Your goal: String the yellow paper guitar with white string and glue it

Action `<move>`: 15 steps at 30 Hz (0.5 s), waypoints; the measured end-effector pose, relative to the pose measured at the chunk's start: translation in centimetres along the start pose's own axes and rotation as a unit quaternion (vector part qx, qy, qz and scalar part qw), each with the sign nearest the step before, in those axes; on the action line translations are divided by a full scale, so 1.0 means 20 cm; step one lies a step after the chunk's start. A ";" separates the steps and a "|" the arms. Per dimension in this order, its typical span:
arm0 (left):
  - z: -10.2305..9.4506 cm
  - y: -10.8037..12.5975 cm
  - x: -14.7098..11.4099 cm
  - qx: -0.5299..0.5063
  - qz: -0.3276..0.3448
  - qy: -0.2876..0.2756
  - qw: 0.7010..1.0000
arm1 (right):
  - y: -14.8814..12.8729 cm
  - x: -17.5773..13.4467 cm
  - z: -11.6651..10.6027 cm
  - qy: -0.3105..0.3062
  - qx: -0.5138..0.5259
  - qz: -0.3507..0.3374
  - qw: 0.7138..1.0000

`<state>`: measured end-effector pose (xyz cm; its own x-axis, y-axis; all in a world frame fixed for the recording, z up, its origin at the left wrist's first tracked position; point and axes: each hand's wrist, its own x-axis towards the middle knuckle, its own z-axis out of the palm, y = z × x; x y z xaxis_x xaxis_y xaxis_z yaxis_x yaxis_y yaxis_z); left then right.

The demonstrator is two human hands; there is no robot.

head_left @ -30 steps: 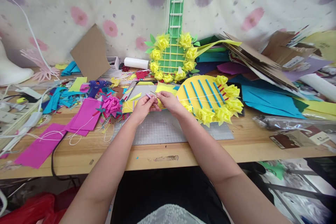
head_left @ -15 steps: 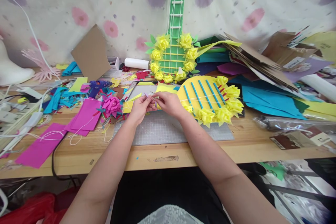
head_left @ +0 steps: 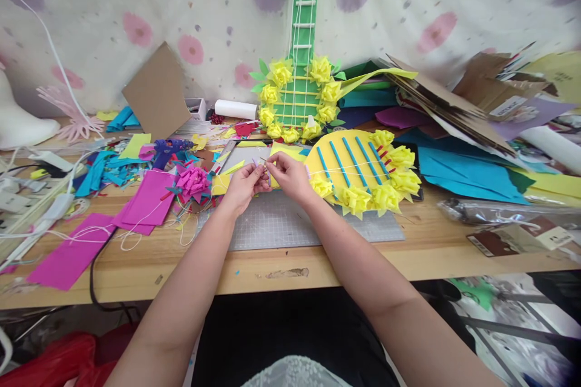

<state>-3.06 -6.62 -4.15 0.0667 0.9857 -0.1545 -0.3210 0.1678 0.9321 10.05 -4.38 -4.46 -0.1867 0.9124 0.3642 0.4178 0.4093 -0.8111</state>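
A yellow paper guitar (head_left: 313, 160) lies sideways on the grey cutting mat (head_left: 272, 224), with blue strips, white strings and yellow paper flowers on its body. Both hands meet over its neck, by small purple strips. My left hand (head_left: 242, 188) has its fingers closed at the neck; what they pinch is too small to make out. Close beside it, my right hand (head_left: 290, 176) pinches a thin, dark, stick-like piece (head_left: 263, 159) between thumb and fingertips. A magenta paper flower (head_left: 193, 182) sits left of my left hand.
A green paper guitar (head_left: 299, 91) with yellow flowers leans against the back curtain. Magenta paper sheets (head_left: 147, 199), a blue glue gun (head_left: 170, 151) and paper scraps lie to the left. Blue paper (head_left: 467, 172) and stacked cardboard (head_left: 447, 103) fill the right side.
My right hand has shifted slightly, its fingers drawn up more tightly, uncovering a purple strip beside its wrist. My left hand and the yellow guitar stay almost where they were.
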 end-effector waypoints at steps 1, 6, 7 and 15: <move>0.00 0.00 0.00 0.002 0.000 -0.003 1.000 | 0.00 0.01 0.01 0.013 0.062 0.027 0.998; 0.00 -0.02 0.00 0.027 0.009 -0.024 0.999 | 0.00 0.04 0.02 0.046 0.232 0.136 0.962; 0.00 -0.02 0.00 0.035 0.010 -0.027 0.999 | 0.00 0.05 0.01 0.047 0.234 0.142 0.961; 0.01 -0.02 0.00 0.039 0.022 0.027 0.999 | 0.02 0.03 -0.05 -0.091 0.122 0.061 0.986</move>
<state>-2.86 -6.66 -4.43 0.0034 0.9917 -0.1282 -0.2480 0.1251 0.9606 10.95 -3.64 -4.15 -0.3144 0.9306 0.1873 0.2241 0.2645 -0.9380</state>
